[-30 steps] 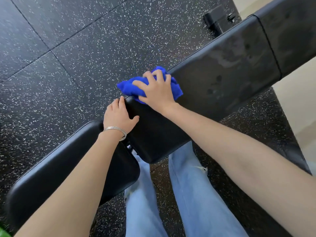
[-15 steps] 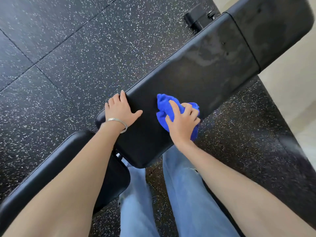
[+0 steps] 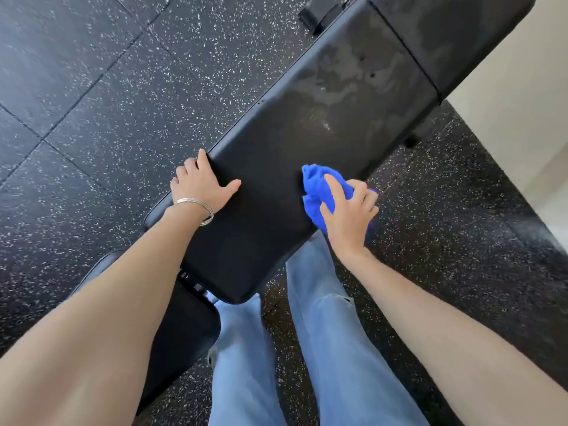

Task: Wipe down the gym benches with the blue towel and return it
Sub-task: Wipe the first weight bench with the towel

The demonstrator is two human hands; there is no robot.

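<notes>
Blue towel (image 3: 319, 192) sits bunched at the bench pad's (image 3: 276, 167) near edge, right hand (image 3: 349, 213) fingers clamped on it. Unwiped smears lie further along the pad. Left hand (image 3: 201, 182) rests flat, fingers spread.

Bench (image 3: 276, 167) pad running diagonally from lower left to upper right above the floor (image 3: 92, 103). Left hand (image 3: 201, 182) flat on the pad's left edge; right hand (image 3: 349, 215) at its right edge, closed over the towel (image 3: 315, 192), which lies on the pad. A second pad (image 3: 181, 333) lies below and left, a third (image 3: 455, 35) beyond, upper right. Legs (image 3: 338, 348) stand beneath, near side.
</notes>
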